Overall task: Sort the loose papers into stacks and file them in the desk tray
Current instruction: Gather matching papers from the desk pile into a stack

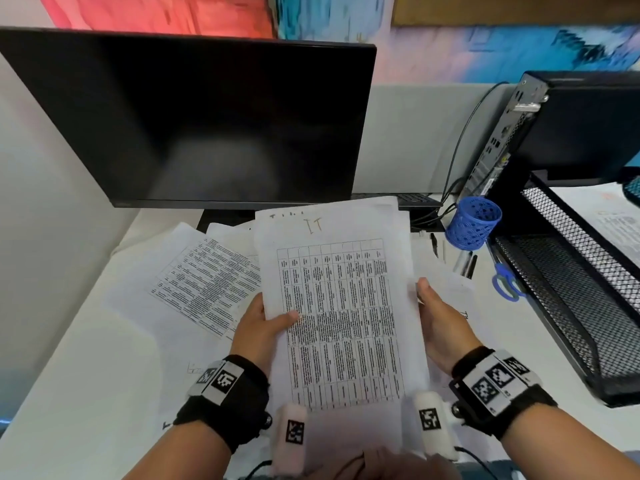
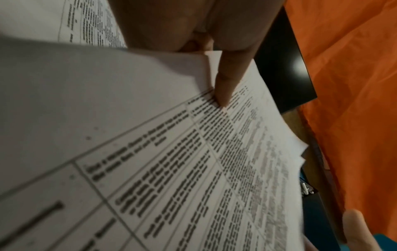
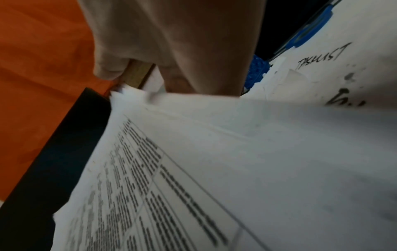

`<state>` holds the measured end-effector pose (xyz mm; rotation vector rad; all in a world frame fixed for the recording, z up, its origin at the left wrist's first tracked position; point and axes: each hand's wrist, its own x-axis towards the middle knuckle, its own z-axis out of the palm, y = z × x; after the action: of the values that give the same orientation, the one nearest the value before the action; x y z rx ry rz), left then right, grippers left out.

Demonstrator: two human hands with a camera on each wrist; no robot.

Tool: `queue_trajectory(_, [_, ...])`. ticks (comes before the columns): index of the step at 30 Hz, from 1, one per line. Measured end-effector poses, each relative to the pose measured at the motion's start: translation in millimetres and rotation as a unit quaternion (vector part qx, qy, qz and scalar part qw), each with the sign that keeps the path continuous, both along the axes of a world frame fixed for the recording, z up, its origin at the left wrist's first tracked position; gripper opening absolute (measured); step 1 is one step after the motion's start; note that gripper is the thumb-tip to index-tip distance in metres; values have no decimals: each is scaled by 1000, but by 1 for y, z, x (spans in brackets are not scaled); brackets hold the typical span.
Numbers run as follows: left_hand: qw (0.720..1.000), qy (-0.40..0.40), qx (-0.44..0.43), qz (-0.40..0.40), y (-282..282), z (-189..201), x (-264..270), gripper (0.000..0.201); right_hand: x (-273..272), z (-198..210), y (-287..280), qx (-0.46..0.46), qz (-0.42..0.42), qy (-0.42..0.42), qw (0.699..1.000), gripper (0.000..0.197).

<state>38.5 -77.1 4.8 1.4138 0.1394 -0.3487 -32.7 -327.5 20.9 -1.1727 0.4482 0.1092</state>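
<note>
Holding up a stack of white printed sheets (image 1: pixel 341 306), the person has it raised off the white desk (image 1: pixel 69 393) in front of the dark monitor (image 1: pixel 187 119). The top sheet carries a dense black table of text and a handwritten mark near its upper edge, and the sheet corners fan out unevenly at the far end. Left hand (image 1: pixel 261 327) grips the stack's left edge, thumb lying across the printed table. Right hand (image 1: pixel 441 323) clasps the right edge, thumb on top. More loose white papers (image 1: pixel 204 282) lie scattered flat on the desk beneath and to the left, reaching toward the desk's left edge. At the desk's right edge sits a black wire-mesh desk tray (image 1: pixel 568 271) with a sheet in its upper tier. Between stack and tray stand a blue mesh pen cup (image 1: pixel 472 223) and blue-handled scissors (image 1: pixel 505 278), so room on that side is tight.
</note>
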Motion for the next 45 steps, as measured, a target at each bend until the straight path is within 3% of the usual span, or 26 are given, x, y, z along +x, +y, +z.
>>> queue_trajectory(3, [1000,22,17,-10,-7,-2,-3,32,-2,-2,5,-181,66,15,981,37])
queue_trajectory(5, [995,85,-36,-31,-13,2,-7,16,1,-16,-2,-263,70,54,961,39])
queue_trajectory(7, [991,112,-67,-27,-14,3,-6,20,5,-35,-20,-338,47,99,935,37])
queue_trajectory(9, [995,99,22,11,-7,-3,1,25,6,-45,-42,-361,9,154,920,31])
queue_trajectory(11, [979,101,164,68,10,-19,12,25,4,-48,-58,-381,-12,190,905,27])
queue_trajectory(13, [958,130,244,82,29,-36,20,50,-1,-50,-69,-428,9,231,874,31])
queue_trajectory(15, [958,175,202,109,41,-48,27,64,-4,-56,-75,-435,23,262,861,36])
queue_trajectory(18, [958,230,113,127,39,-46,26,59,-6,-64,-70,-413,29,282,866,36])
queue_trajectory(21, [966,232,93,65,21,-44,17,79,-4,-65,-60,-419,46,266,867,24])
queue_trajectory(22, [965,231,109,53,16,-44,14,75,-3,-63,-57,-419,49,261,868,16])
queue_trajectory(24, [960,179,215,13,7,-39,10,34,1,-60,-55,-448,59,244,858,5])
queue_trajectory(25, [951,133,279,-16,8,-37,10,23,2,-55,-53,-465,66,246,848,3])
queue_trajectory(26, [939,89,331,-45,10,-34,11,23,2,-52,-54,-479,59,241,842,6])
queue_trajectory(28, [933,52,351,-58,19,-32,19,25,2,-43,-56,-467,26,218,857,9])
queue_trajectory(31, [951,60,302,-18,32,-29,29,13,2,-33,-56,-402,-24,168,900,11])
queue_trajectory(34, [965,71,253,-14,30,-25,31,25,4,-26,-46,-367,-30,136,920,15])
queue_trajectory(36, [976,78,196,-46,19,-20,27,10,6,-27,-39,-324,-34,122,938,18])
queue_trajectory(39, [989,115,70,-67,0,-14,21,28,9,-34,-29,-295,-32,139,945,25])
queue_trajectory(43, [978,157,-89,-108,-14,0,16,31,10,-36,-24,-261,-23,144,954,26])
queue_trajectory(45, [970,168,-126,-121,-12,3,18,31,10,-35,-23,-147,-34,124,981,26])
